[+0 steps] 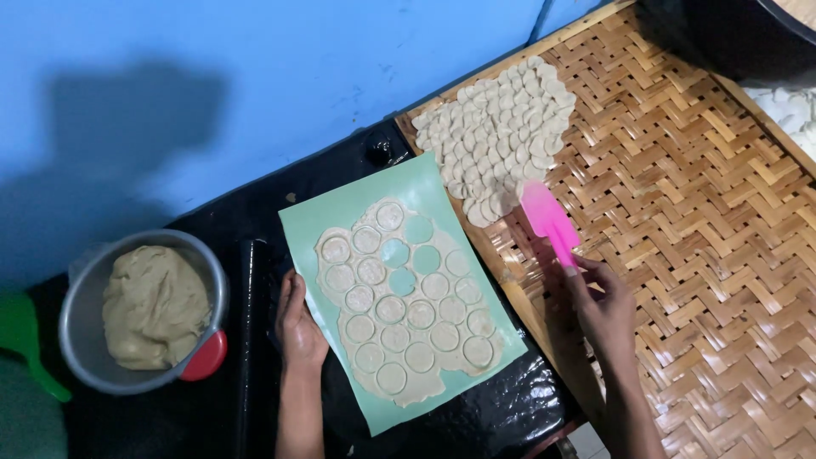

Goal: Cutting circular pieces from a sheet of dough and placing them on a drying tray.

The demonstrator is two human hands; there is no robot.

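- Green plastic handle (25, 344) at far left edge, well left of the left hand, partly cut off by the frame.
- Metal bowl (81, 327) just right of it, holding a big lump of tan dough (155, 306); a red round piece (206, 355) sits on the bowl's rim on the side toward the left hand.
- Black rolling pin (248, 323) lies between bowl and left hand, just beside the hand, running toward and away from the person.
- Left hand (299, 327): flat, fingers together, palm down, pressing the left edge of the green mat (340, 212). Clamped on nothing.
- Green mat lies between the two hands, tilted on a black table (501, 408).
- Rolled dough sheet (399, 297) on the mat, scored all over with round cuts; a few discs are out near the top middle, mat showing through the holes.
- Right hand (599, 310): closed on the handle of the pink spatula (548, 219), blade pointing up and left, away from the person.
- Spatula blade tip touches the near edge of the pile of cut dough discs (497, 127), which lie overlapping like scales on the woven bamboo tray (705, 255), beyond the right hand.
- Dark round vessel (731, 34) at top right, far beyond the right hand; white pieces (790, 110) just below it at the frame edge, too small to tell what.
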